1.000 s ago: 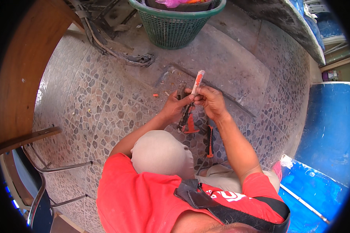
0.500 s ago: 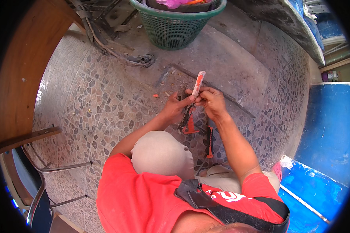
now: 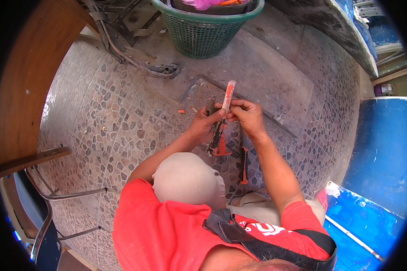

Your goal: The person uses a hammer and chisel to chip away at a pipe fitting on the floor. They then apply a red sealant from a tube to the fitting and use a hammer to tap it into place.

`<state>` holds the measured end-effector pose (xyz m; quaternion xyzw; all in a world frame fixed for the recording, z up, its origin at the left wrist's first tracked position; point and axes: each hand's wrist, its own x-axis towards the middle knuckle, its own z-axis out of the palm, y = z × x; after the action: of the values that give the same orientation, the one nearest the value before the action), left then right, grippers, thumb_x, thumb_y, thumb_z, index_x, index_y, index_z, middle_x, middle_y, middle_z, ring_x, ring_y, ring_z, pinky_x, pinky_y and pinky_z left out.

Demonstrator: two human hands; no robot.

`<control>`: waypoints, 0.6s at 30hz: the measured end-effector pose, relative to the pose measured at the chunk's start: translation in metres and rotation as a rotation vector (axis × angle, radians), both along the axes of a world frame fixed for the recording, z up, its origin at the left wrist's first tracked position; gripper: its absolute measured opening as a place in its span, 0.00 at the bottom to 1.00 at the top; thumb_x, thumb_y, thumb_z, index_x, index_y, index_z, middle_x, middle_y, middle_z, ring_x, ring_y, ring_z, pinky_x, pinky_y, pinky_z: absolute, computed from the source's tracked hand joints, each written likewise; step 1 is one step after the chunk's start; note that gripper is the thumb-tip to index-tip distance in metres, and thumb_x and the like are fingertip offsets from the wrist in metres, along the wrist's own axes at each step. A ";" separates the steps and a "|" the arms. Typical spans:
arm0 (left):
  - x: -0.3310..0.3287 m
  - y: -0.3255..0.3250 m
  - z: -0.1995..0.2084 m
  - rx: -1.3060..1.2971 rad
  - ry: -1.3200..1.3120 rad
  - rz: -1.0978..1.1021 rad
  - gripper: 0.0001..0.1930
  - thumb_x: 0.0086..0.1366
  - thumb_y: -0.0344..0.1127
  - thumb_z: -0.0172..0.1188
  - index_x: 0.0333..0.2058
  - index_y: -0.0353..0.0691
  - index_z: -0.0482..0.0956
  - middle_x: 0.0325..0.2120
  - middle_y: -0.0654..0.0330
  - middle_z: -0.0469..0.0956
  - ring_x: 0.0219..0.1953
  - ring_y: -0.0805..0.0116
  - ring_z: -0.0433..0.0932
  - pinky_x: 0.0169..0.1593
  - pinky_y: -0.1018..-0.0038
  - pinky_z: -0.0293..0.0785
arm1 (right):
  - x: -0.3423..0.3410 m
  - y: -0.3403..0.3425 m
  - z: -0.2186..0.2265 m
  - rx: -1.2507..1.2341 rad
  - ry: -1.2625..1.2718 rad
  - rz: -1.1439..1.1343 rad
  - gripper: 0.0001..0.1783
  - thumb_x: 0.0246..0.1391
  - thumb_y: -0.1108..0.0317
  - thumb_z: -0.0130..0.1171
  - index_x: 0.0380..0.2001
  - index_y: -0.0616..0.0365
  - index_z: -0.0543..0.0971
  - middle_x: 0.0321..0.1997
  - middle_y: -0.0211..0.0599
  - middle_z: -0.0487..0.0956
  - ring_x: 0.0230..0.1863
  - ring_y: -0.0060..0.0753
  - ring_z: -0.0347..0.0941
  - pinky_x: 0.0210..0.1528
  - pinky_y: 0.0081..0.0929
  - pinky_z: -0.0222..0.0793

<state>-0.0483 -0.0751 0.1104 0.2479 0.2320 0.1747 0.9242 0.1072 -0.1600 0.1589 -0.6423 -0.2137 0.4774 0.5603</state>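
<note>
In front of me, above the floor, I hold a long, worn tool with an orange-and-white upper bar (image 3: 229,93) and a dark, orange-patched lower part; its exact kind is unclear. My left hand (image 3: 204,124) is closed around its middle, thumb lying along it. The fingers of my right hand (image 3: 248,118) are bent in a pinch against the same spot, from the right side. Below them an orange, wedge-shaped piece (image 3: 221,148) shows; whether it belongs to the tool I cannot tell. On the floor to its right lies a hand tool with a black-and-orange handle (image 3: 243,166), its upper end partly hidden.
A green mesh basket (image 3: 203,34) stands ahead on a rough concrete patch. Cables (image 3: 140,67) trail at the far left. A metal-framed chair (image 3: 47,203) is at left, with blue panels (image 3: 384,149) at right. A small orange bit (image 3: 181,111) lies on the pebbled floor.
The upper end of the orange-and-white bar has tipped slightly to the left. Both hands keep nearly the same place on the tool.
</note>
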 end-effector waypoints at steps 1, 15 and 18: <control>0.000 0.000 0.000 -0.009 -0.008 -0.001 0.11 0.70 0.35 0.63 0.49 0.45 0.77 0.38 0.65 0.80 0.41 0.73 0.79 0.42 0.69 0.79 | 0.000 0.000 0.000 -0.006 -0.004 -0.021 0.15 0.62 0.71 0.61 0.49 0.70 0.81 0.38 0.39 0.85 0.32 0.22 0.79 0.34 0.20 0.78; 0.004 0.002 -0.010 -0.066 0.012 0.114 0.10 0.72 0.37 0.60 0.49 0.48 0.77 0.39 0.66 0.81 0.42 0.71 0.80 0.47 0.66 0.79 | -0.005 0.004 0.009 0.008 -0.163 0.222 0.36 0.58 0.63 0.68 0.64 0.70 0.68 0.50 0.41 0.83 0.46 0.28 0.81 0.47 0.27 0.77; 0.003 0.006 -0.020 -0.154 -0.043 0.173 0.09 0.72 0.36 0.60 0.49 0.49 0.78 0.41 0.66 0.81 0.44 0.71 0.80 0.49 0.66 0.78 | -0.020 -0.002 -0.007 -0.027 -0.306 0.313 0.41 0.56 0.61 0.69 0.68 0.64 0.64 0.57 0.44 0.79 0.55 0.35 0.78 0.55 0.33 0.74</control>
<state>-0.0456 -0.0691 0.0906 0.1515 0.2454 0.2406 0.9268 0.0874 -0.1619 0.1520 -0.6737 -0.3869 0.4582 0.4318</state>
